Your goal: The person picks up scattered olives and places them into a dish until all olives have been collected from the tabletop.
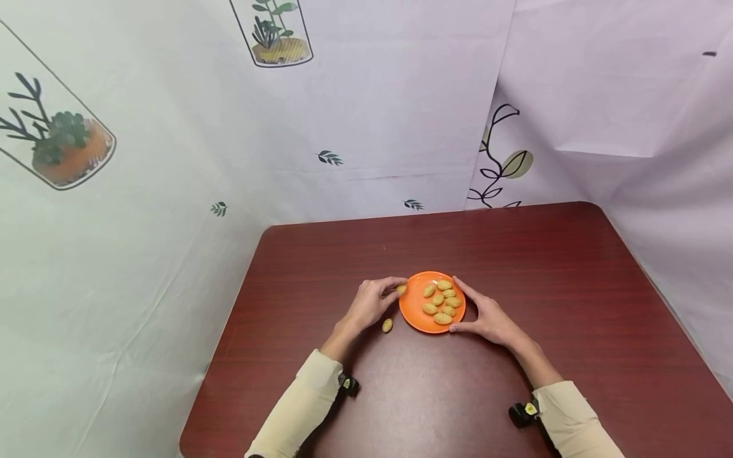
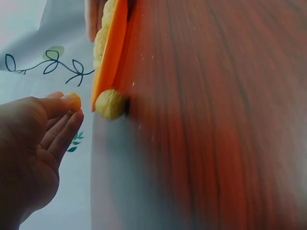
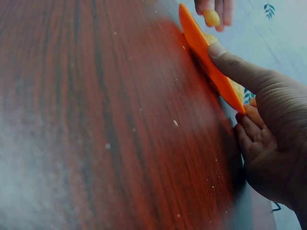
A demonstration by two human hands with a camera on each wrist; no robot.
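Observation:
An orange plate [image 1: 413,308] sits on the table with several tan, wrinkled oval nuts [image 1: 438,299] heaped mostly on its right half. My left hand [image 1: 368,304] pinches one such nut [image 2: 74,102] between thumb and fingertips, just above the plate's left rim. Another nut [image 1: 387,325] lies on the tabletop, a little outside the plate at the lower left. My right hand [image 1: 492,320] holds the plate by its right side, thumb at the near rim and fingers spread along the far right edge. In the right wrist view the thumb [image 3: 218,50] rests against the rim.
The dark red wooden table [image 1: 544,267] extends around the plate on all sides. White cloth [image 1: 389,95] printed with plants hangs behind its far edge and along both sides. Small black devices are strapped at both wrists.

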